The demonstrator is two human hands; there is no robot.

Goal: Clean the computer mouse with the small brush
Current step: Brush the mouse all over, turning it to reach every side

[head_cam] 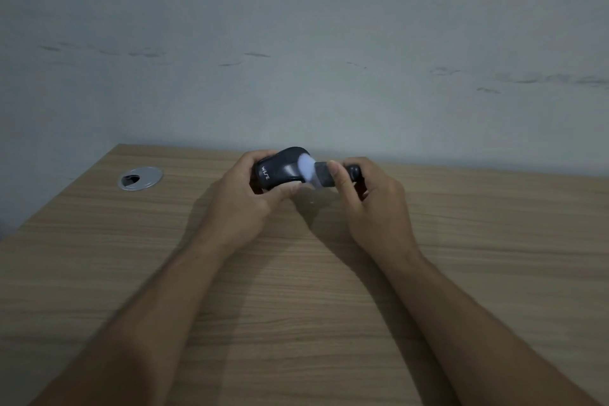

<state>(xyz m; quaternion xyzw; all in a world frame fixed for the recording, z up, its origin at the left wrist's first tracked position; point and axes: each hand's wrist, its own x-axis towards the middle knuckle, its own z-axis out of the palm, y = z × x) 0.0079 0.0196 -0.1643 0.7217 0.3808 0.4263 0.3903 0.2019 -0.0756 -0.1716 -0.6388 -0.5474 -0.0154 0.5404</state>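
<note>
mouse (280, 170) lifted above desk (461, 224), left hand (245, 199) fingers wrapped round it; right hand (369, 194) fingers pinching small brush (324, 175), bristles on shell. risk: hard stroke, loose grip, drop.

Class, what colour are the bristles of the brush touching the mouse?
White, blurred by motion, on the brush against the black mouse; seen in the head view.

From here I see the pale bristles of the small brush (308, 171) only as a smear against the computer mouse (280, 170), whose underside my left hand (245, 199) hides, while my right hand (369, 199) covers most of the brush handle.
</note>
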